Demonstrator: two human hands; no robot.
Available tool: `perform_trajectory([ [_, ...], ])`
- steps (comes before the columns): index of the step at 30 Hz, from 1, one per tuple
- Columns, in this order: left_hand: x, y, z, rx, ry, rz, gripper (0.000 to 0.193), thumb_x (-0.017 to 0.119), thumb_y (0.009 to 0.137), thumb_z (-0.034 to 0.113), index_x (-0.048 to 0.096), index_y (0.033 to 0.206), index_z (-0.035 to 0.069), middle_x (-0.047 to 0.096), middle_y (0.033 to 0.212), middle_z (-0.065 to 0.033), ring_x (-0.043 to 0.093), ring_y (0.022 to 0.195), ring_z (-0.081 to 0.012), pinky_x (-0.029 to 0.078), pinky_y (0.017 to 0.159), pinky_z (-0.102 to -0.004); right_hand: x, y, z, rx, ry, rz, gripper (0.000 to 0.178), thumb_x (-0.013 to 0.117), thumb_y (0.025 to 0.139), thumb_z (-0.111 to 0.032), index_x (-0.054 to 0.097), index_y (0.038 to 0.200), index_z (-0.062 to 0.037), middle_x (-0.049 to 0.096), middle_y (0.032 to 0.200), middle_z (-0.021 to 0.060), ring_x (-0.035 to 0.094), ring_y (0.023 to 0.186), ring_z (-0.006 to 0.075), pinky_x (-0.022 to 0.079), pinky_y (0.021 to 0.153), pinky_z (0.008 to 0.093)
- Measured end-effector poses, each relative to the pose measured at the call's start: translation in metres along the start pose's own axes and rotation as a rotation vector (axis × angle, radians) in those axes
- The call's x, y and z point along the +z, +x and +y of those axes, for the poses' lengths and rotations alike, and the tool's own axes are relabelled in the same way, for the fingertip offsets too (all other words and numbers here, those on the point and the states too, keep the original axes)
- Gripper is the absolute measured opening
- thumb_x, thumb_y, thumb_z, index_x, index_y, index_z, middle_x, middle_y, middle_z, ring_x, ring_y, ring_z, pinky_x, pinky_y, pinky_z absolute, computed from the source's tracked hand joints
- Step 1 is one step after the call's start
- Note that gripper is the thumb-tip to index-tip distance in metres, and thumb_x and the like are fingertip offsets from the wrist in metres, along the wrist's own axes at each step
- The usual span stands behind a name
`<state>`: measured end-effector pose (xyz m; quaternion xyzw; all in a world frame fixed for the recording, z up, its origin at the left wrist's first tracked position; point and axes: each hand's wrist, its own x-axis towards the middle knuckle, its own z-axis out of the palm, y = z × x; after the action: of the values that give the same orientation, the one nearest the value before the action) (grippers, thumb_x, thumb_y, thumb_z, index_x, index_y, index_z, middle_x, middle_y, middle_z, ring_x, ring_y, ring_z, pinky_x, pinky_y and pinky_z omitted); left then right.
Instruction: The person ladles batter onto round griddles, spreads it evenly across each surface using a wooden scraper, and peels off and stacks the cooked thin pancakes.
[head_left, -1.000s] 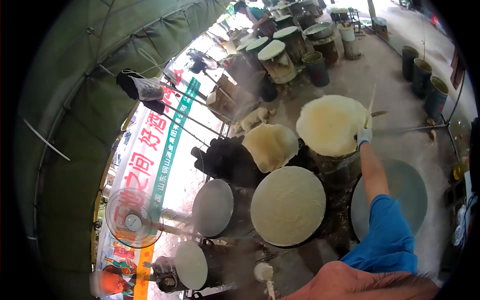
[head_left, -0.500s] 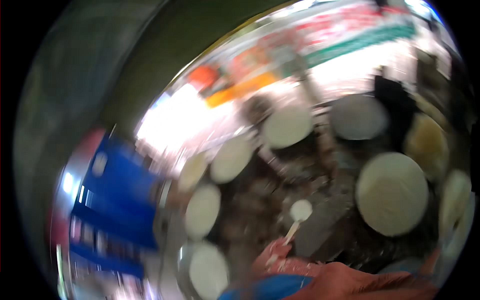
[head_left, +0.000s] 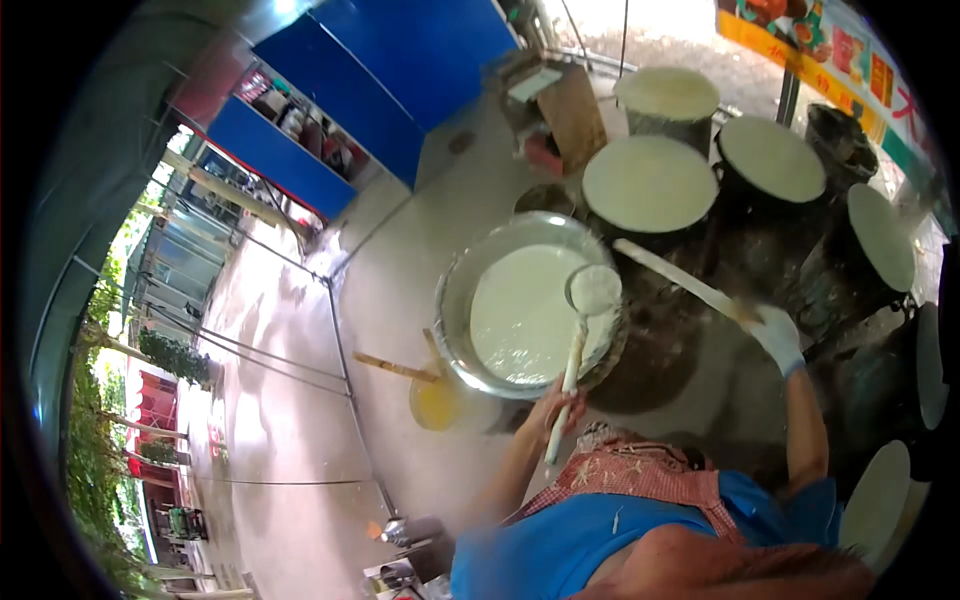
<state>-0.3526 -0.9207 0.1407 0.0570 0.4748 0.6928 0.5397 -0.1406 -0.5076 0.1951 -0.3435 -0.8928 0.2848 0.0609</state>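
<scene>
My left hand [head_left: 558, 408] is closed round the pale handle of a ladle [head_left: 594, 290]. The ladle's round bowl hangs over the right part of a wide metal basin [head_left: 453, 310], and white liquid shows in it. Much the same white, batter-like liquid [head_left: 520, 315] fills the basin. In a white glove, my right hand [head_left: 777, 338] grips one end of a long flat wooden stick [head_left: 680, 275]. The stick's far end points toward the basin's right rim, beside a round pan with a pale top [head_left: 650, 185].
More pale-topped round pans [head_left: 772, 158] curve around the right side. A yellow-filled container [head_left: 435, 405] with a wooden-handled tool stands left of the basin. Blue cabinets [head_left: 370, 90] and a wooden box [head_left: 572, 118] are farther back. A thin metal frame [head_left: 340, 345] runs along the left.
The view has swung left, bringing the basin from the lower left to the middle. The ladle was over dark ground and is now above the basin. The earlier frame is blurred.
</scene>
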Motion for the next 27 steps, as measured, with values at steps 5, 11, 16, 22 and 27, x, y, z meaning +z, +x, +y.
perform_trajectory([
  [5,-0.185,0.093,0.001,-0.182,-0.161,0.182,0.035,0.057,0.088,0.011,0.040,0.118,0.014,0.046,0.068,-0.0022,0.045,0.045,-0.0133,0.036,0.034,-0.0254,0.155,0.095,-0.137,-0.273,-0.628,-0.259,0.025,0.063,0.076,-0.031,0.071,0.086,-0.0099,0.069,0.084,0.0163,0.067,0.081,0.0333,0.052,0.072,0.0445],
  [11,-0.272,0.114,-0.023,-0.343,0.202,0.475,0.020,0.055,0.091,0.012,0.036,0.096,0.007,0.038,0.062,-0.0028,0.037,0.041,-0.0123,0.032,0.034,-0.0300,0.186,0.070,-0.187,-0.130,-0.489,-0.348,0.040,0.067,0.076,-0.049,0.069,0.085,-0.0097,0.069,0.083,0.0142,0.066,0.081,0.0346,0.052,0.075,0.0450],
  [16,-0.208,0.077,0.059,-0.620,-0.806,0.326,0.029,0.056,0.093,0.017,0.035,0.075,0.009,0.038,0.060,-0.0004,0.034,0.040,-0.0076,0.032,0.032,-0.0232,0.206,-0.004,-0.185,0.072,-0.255,-0.449,0.041,0.066,0.079,-0.047,0.068,0.090,-0.0076,0.068,0.086,0.0179,0.065,0.085,0.0363,0.049,0.077,0.0457],
  [22,-0.061,-0.041,0.279,-0.314,-0.790,0.137,0.031,0.057,0.095,0.021,0.037,0.072,0.012,0.033,0.060,0.0050,0.028,0.042,-0.0020,0.022,0.029,-0.0191,0.134,-0.012,-0.248,-0.301,-0.032,0.184,0.034,0.067,0.083,-0.040,0.064,0.096,-0.0087,0.066,0.077,0.0177,0.064,0.072,0.0364,0.049,0.064,0.0468],
  [27,0.019,-0.109,0.390,0.106,-0.195,0.081,0.010,0.053,0.098,0.022,0.047,0.094,0.016,0.031,0.059,0.0049,0.025,0.039,-0.0026,0.023,0.026,-0.0187,0.060,0.055,-0.295,-0.594,0.073,0.637,0.035,0.072,0.079,-0.033,0.067,0.102,-0.0073,0.068,0.084,0.0170,0.065,0.074,0.0360,0.051,0.064,0.0443],
])
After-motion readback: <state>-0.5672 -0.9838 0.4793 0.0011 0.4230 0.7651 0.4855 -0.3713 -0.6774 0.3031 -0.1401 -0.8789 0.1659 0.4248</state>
